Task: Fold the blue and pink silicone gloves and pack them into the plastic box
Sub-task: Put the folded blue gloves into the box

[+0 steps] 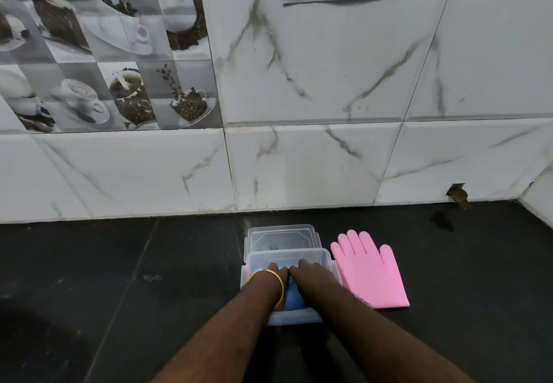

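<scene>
**Blue glove pressed into the box, pink glove flat beside it**

The blue glove (291, 299) sits bunched inside the clear plastic box (294, 318), only a patch of it showing between the two wrists. Both hands reach into the box and press down on it: the left hand (273, 272), with a gold bangle (270, 285) at the wrist, and the right hand (305, 273) touch at the fingers — how far each is curled, or whether either truly grips the glove, cannot be told, since the fingertips are hidden in the box. Just behind the box, touching its far edge, lies the clear lid (281, 237). Just right of the box the pink glove (369, 272) lies flat and unfolded, fingers spread toward the wall, cuff toward the person.

Everything rests on a dark tiled counter (119, 293) — bare to the left of the box and well beyond the pink glove to the right. Behind the box rises a white marble-look tiled wall (314, 158), with coffee-themed picture tiles (104, 53) up to the left and a chipped hole (457, 195) low at the right, a dark smudge below it.
</scene>
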